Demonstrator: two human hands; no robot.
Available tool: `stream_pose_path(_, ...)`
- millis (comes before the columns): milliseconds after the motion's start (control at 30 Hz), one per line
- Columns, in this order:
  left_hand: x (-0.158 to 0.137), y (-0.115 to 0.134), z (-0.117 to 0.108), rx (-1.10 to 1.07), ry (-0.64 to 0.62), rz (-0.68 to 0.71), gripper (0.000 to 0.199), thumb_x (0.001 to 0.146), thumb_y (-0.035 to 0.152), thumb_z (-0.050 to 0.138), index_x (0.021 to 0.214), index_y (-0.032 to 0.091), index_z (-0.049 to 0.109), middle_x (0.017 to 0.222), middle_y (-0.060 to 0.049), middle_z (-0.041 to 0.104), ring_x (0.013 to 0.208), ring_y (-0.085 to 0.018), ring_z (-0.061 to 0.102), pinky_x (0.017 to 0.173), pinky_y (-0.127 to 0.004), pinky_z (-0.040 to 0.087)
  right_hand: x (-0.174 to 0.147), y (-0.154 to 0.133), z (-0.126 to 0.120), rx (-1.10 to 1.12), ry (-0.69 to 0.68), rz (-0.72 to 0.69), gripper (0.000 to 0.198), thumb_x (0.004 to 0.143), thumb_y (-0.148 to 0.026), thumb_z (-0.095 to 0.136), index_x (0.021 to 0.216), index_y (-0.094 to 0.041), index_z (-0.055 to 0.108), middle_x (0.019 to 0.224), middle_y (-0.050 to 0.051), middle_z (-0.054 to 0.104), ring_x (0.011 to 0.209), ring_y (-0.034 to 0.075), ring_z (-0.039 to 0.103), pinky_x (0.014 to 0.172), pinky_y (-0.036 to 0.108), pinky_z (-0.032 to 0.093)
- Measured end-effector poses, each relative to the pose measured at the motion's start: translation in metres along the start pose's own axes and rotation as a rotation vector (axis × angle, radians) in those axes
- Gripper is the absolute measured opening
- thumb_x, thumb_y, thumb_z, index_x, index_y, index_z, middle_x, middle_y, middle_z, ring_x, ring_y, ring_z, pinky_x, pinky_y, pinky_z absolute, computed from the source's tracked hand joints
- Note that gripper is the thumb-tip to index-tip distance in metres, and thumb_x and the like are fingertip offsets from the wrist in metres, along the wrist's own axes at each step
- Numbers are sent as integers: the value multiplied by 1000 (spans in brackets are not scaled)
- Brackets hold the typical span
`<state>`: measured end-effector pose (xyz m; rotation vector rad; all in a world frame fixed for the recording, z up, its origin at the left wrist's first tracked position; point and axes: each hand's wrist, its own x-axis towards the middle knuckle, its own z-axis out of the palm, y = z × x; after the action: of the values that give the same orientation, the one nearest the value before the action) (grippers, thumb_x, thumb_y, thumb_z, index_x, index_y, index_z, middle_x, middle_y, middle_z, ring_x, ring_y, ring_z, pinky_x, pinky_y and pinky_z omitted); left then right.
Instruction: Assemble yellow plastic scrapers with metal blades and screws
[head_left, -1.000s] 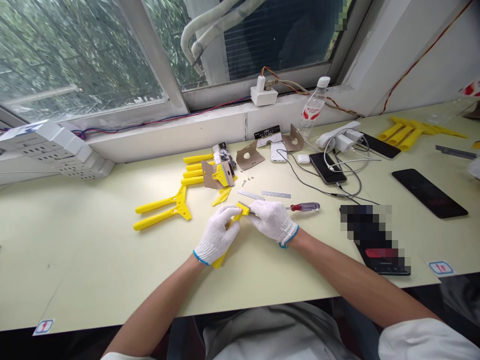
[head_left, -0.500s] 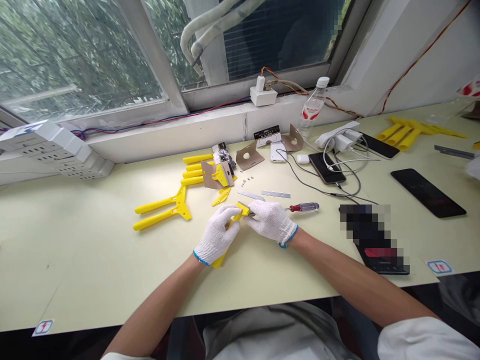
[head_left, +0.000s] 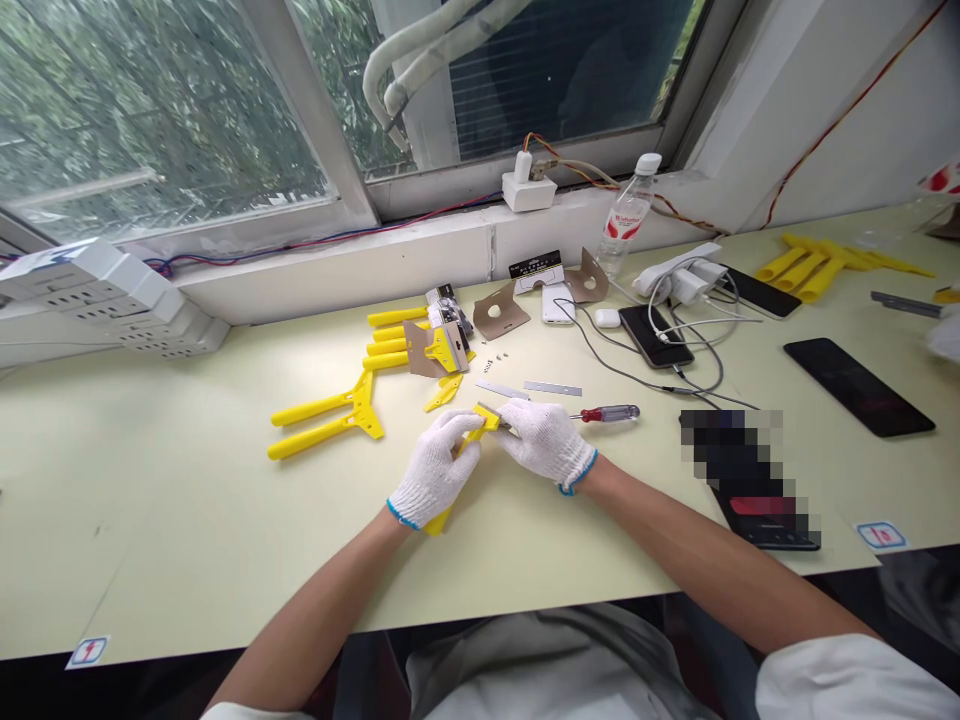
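The left hand, in a white knitted glove, is closed around a yellow scraper, which is slanted near the front part of the counter, between the two hands. The right hand, gloved in the same way, has its fingers bent against the scraper's head; a little grey edge shows there, but I cannot tell if these fingers are gripping it.

Around this place it is rather crowded. A screwdriver lies just beside the right hand, and this hand covers its tip. Directly beyond the fingers there are two metal blades, the left one partly hidden by the right hand, the other one in full view. Near them are some small screws and a yellow plate.

To the left lie two more scrapers, one touching the other. Behind them, a folded cardboard stands in front of several yellow handles — it hides their ends. On the right side, a cable runs across the counter among a phone, a white earphone-like case and a power strip; a bottle stands upright behind.
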<state>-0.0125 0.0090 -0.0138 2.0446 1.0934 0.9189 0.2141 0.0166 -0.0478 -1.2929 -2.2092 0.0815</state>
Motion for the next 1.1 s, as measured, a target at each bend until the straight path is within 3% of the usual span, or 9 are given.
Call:
stream_pose_path(500, -1, -4, 0, 12, 3, 10, 39, 94, 7, 60, 126, 25, 74, 130, -9, 72, 91, -18, 71, 68, -29, 56, -1, 2, 0, 46, 24, -26, 29, 111, -35, 56, 118, -16, 77, 100, 10, 78, 81, 16, 67, 73, 29, 47)
stream_pose_path(667, -1, -3, 1, 15, 5, 15, 38, 94, 8, 60, 125, 25, 73, 130, -9, 72, 92, -18, 71, 69, -29, 57, 1, -2, -1, 90, 69, -17, 42, 112, -41, 47, 98, -18, 80, 94, 9, 80, 85, 15, 73, 73, 30, 51)
stream_pose_path(833, -1, -1, 1, 6, 3, 17, 36, 96, 9, 60, 125, 25, 74, 129, -9, 73, 92, -18, 72, 69, -29, 57, 3, -4, 0, 130, 129, -13, 40, 109, -42, 53, 95, -18, 82, 93, 9, 80, 88, 15, 75, 69, 28, 54)
stream_pose_path(900, -1, -1, 1, 8, 4, 14, 37, 95, 9, 60, 125, 25, 74, 129, -9, 72, 92, -18, 72, 70, -29, 57, 3, -1, 2, 148, 160, -30, 47, 110, -42, 48, 86, -21, 82, 92, 7, 81, 88, 13, 76, 67, 27, 52)
stream_pose_path(1000, -1, -3, 1, 20, -3, 14, 38, 94, 7, 61, 126, 25, 73, 130, -9, 72, 98, -20, 72, 73, -30, 58, 2, 7, 9, 213, 288, -57, 63, 111, -44, 39, 64, -24, 75, 89, 3, 82, 85, 9, 76, 64, 26, 49)
stream_pose_path(1100, -2, -3, 1, 25, -11, 17, 38, 95, 7, 60, 126, 25, 73, 130, -9, 72, 104, -22, 72, 76, -31, 59, 0, 13, 18, 296, 394, -41, 65, 109, -43, 44, 52, -22, 67, 90, 2, 83, 87, 9, 78, 63, 29, 48)
